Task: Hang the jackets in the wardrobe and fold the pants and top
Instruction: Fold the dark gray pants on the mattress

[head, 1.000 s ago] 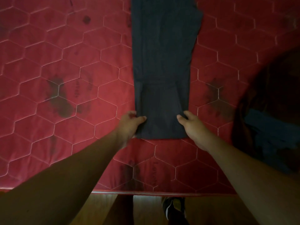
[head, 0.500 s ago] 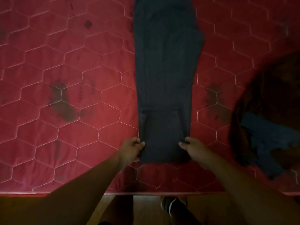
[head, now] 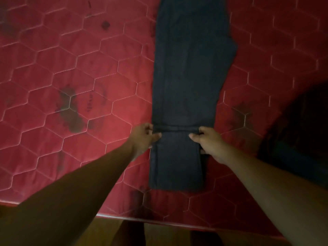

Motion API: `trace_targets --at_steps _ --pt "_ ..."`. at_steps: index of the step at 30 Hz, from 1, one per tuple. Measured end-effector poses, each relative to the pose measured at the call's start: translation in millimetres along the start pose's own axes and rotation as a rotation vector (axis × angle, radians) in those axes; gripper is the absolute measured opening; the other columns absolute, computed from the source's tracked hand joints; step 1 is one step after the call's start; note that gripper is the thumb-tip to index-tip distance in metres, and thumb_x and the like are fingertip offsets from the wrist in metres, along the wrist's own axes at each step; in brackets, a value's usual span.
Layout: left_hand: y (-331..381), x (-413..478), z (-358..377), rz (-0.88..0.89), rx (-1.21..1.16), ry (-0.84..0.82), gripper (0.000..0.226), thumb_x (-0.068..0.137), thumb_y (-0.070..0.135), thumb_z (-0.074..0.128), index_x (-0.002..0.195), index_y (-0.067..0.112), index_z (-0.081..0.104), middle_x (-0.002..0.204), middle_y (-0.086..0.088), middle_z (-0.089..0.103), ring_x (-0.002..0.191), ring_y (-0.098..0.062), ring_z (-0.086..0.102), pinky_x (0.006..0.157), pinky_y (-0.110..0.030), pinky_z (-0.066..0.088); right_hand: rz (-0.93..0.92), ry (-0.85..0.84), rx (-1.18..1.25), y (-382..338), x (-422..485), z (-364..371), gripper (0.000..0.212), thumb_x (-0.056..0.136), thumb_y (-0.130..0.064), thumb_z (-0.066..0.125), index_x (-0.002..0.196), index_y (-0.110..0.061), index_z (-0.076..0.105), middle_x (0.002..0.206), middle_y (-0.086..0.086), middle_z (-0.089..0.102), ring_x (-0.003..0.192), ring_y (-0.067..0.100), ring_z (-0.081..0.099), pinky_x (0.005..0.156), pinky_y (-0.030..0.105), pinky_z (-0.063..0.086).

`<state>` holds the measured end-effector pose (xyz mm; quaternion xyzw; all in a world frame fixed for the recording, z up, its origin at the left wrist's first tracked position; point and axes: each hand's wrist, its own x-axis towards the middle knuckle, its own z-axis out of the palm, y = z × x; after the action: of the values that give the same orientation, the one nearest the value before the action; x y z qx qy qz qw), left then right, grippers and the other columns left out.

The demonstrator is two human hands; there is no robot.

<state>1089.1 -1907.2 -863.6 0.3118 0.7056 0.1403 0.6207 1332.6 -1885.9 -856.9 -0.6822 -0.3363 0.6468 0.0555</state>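
The long dark navy cloth pants (head: 191,68) are laid flat, lengthwise, on the red quilted mattress with hexagon stitching (head: 71,59), their near end doubled over onto the rest. The doubled end's left edge is pinched by the left hand (head: 143,137), and its right edge is grasped by the right hand (head: 211,144). A dark heap of clothing (head: 301,135) is seen on the mattress, at the right.

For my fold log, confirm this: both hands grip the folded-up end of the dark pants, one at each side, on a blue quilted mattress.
One thing is wrong: the quilted mattress is red, not blue, as the head view shows. The rest stands: the left hand and the right hand grip the folded-up end of the dark pants, one at each side.
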Motion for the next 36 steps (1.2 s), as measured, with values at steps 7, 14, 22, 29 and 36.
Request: trace_targets --at_steps 7,14,22,29,36 --pt "29 -14 -9 -0.004 0.134 -0.027 0.026 0.093 -0.003 0.065 0.117 -0.004 0.056 0.093 -0.02 0.059 0.08 -0.023 0.063 0.069 -0.027 0.059 -0.025 -0.04 0.043 -14 -20 -14 0.009 0.099 -0.015 0.064 0.1 -0.02 0.071 0.101 -0.002 0.077 0.1 0.017 0.073 0.083 0.034 0.058" --pt "215 51 -54 0.376 -0.01 0.236 0.039 0.094 0.003 0.064 0.13 0.012 0.052 0.095 -0.001 0.065 0.073 -0.011 0.06 0.057 -0.018 0.05 -0.358 0.193 0.092 -191 45 -83 0.017 0.096 -0.028 0.069 0.112 -0.023 0.064 0.12 0.0 0.069 0.113 0.026 0.066 0.085 0.041 0.054" --pt "156 54 -26 0.14 0.153 0.092 0.023 0.096 0.013 0.064 0.118 0.013 0.056 0.098 -0.008 0.063 0.08 -0.018 0.056 0.059 -0.023 0.045 -0.041 0.137 -0.068 -144 37 -78 0.065 0.096 -0.05 0.064 0.149 -0.025 0.036 0.142 -0.002 0.051 0.121 0.024 0.055 0.093 0.047 0.05" --pt "48 24 22 0.035 -0.095 0.205 0.028 0.096 0.011 0.065 0.121 0.013 0.054 0.096 0.0 0.058 0.083 -0.012 0.06 0.071 -0.019 0.052 -0.016 0.241 0.062 -17 14 -44 0.033 0.091 -0.03 0.074 0.12 -0.017 0.062 0.109 0.002 0.071 0.102 0.021 0.07 0.094 0.05 0.057" --pt "36 16 11 -0.002 0.042 0.131 0.022 0.096 0.016 0.062 0.117 0.01 0.063 0.112 -0.021 0.068 0.092 -0.026 0.067 0.088 -0.047 0.056 -0.236 0.247 -0.035 -22 -8 -37 0.016 0.093 -0.01 0.07 0.102 -0.02 0.062 0.093 -0.002 0.076 0.085 0.008 0.073 0.076 0.027 0.056"
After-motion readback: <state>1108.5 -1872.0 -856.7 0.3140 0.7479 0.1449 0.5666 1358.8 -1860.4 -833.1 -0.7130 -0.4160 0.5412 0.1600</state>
